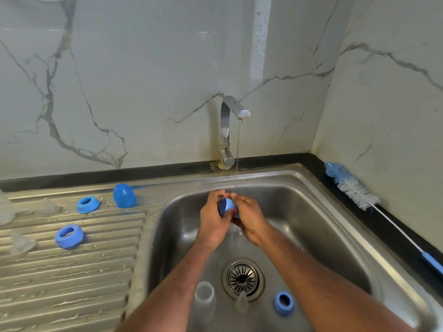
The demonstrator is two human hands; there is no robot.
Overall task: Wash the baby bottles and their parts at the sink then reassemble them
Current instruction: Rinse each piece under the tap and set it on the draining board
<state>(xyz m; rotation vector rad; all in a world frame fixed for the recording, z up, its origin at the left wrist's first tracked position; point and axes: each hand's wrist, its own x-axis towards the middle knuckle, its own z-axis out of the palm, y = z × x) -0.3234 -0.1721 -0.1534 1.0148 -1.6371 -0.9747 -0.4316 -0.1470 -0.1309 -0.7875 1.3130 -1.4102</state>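
Over the steel sink (318, 212), both hands hold a blue bottle cap (227, 205) just below a thin stream of water from the tap (230, 121). My left hand (212, 219) grips the cap from the left, and my right hand (249, 218) grips it from the right. In the basin lie a clear bottle (203, 301), a clear teat (241, 303) near the drain (242, 276), and a blue ring (284, 303). On the drainboard (72, 271) sit another blue cap (124, 195) and two blue rings (87, 205) (69, 236).
Clear teats (50, 207) (22, 243) stand on the wet drainboard, with another clear part (5, 209) at the far left edge. A blue and white bottle brush (354, 190) lies along the black counter at the right, its handle reaching toward me.
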